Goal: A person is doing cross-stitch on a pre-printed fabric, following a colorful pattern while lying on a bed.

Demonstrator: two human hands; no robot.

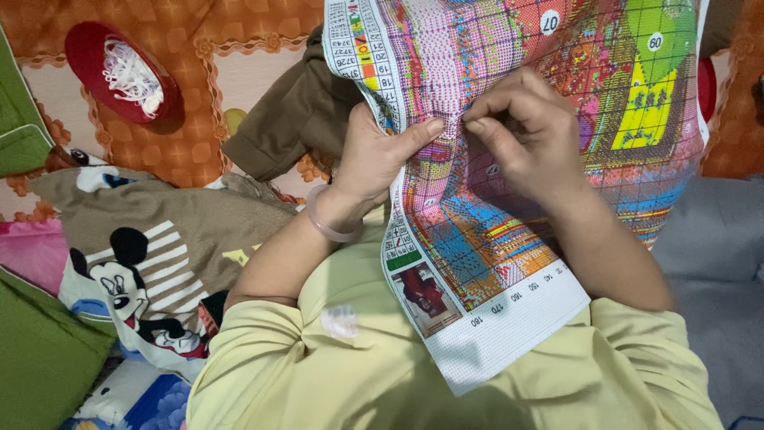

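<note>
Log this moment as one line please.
left hand: holds cross-stitch cloth edge | right hand: pinching at cloth front | red dish: apart

Both forearms rose bare from rolled sleeves, the hands meeting close together. The left hand point(374, 155) was cupped, its thumb stretched toward the right hand point(521, 131). The right hand's fingers curled inward, thumb and forefinger pinched.

Red bowl point(119, 73) of white thread, cartoon cushion point(151, 263)

canvas point(493, 239): woven cloth, matt | bangle point(330, 227): smooth, glossy | cushion point(151, 247): soft cloth
</note>
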